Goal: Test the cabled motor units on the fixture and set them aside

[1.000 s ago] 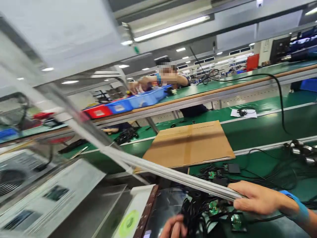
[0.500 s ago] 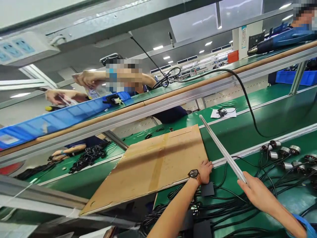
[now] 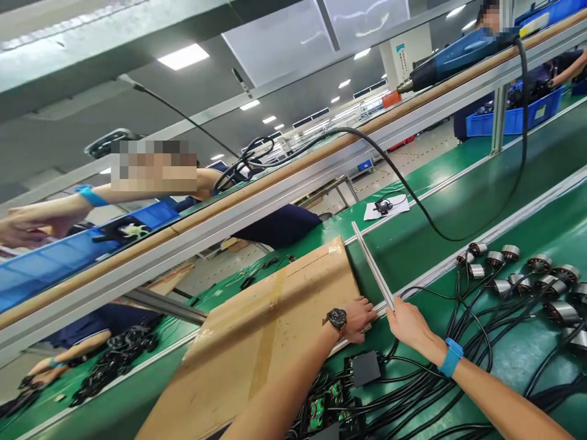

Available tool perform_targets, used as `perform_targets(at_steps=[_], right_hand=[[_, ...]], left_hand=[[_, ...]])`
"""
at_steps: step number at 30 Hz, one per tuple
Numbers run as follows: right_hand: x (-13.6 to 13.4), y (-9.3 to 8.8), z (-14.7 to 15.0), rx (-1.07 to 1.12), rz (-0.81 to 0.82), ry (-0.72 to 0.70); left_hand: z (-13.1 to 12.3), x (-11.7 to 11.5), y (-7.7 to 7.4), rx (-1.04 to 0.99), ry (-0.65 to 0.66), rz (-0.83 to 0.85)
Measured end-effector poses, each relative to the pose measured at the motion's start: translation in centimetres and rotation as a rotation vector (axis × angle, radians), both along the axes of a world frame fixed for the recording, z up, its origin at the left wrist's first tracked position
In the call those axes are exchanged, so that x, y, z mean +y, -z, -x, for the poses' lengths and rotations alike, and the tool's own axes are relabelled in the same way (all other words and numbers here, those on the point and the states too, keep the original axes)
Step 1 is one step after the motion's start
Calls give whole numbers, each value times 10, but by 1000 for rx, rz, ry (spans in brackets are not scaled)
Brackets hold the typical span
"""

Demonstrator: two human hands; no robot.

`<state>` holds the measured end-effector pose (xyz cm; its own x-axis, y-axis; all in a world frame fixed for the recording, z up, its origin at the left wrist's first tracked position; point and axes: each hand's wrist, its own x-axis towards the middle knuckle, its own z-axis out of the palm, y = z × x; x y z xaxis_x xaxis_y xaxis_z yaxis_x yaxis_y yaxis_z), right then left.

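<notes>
My right hand [image 3: 408,321], with a blue wristband, is closed round the near end of a long thin metal strip [image 3: 371,264] that lies along the right edge of a flat brown cardboard sheet [image 3: 266,327]. My left hand [image 3: 360,318], with a dark wristwatch, grips the cardboard's near right corner. The cardboard rests on the green belt [image 3: 413,244], tilted towards me.
Black cables and small green circuit boards [image 3: 362,397] lie below my hands. Several silver motors [image 3: 518,272] sit at right. A thick black cable [image 3: 413,195] hangs from the shelf rail [image 3: 275,195]. A co-worker's arm [image 3: 50,211] reaches over blue bins across the line.
The view has swung from the left side of the bench to the cardboard. My left hand came up onto the cardboard's corner. The strip turned from lying across the view to lying along the cardboard's edge.
</notes>
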<state>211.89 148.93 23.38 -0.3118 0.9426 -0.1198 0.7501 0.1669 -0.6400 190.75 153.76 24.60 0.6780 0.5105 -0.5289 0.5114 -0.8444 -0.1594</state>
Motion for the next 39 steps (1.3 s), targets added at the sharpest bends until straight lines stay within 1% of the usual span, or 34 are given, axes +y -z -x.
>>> perform_targets(at_steps=[5,10,13,19,24,27,30,31,34,36,37,39], right_hand=[[2,14,6,-6,-20,-34],[-3,25,30,-10,-31,-69],[0,32,43,-44,-50,-101],[15,40,61,-120,-132,-219],[13,41,77,-79,-240,-373],[13,41,73,-69,-257,-401],[20,43,57,-121,-234,-385],[23,44,51,-145,-234,-354],[33,47,40,-172,-257,-203],[36,47,38,-170,-258,-155],[36,47,38,-173,-258,-167],[33,44,38,-183,-270,-249]], left_hand=[[3,1,-8,-36,22,-9],[9,3,-11,-100,27,-10],[12,4,-12,-151,24,2],[15,7,-16,-218,19,22],[22,11,-21,-245,15,28],[23,11,-17,-255,3,29],[23,8,-12,-259,-22,29],[22,7,-11,-261,-29,31],[22,5,-9,-280,-54,30],[21,4,-10,-302,-83,20],[20,3,-10,-315,-104,13],[20,1,-12,-344,-155,-3]])
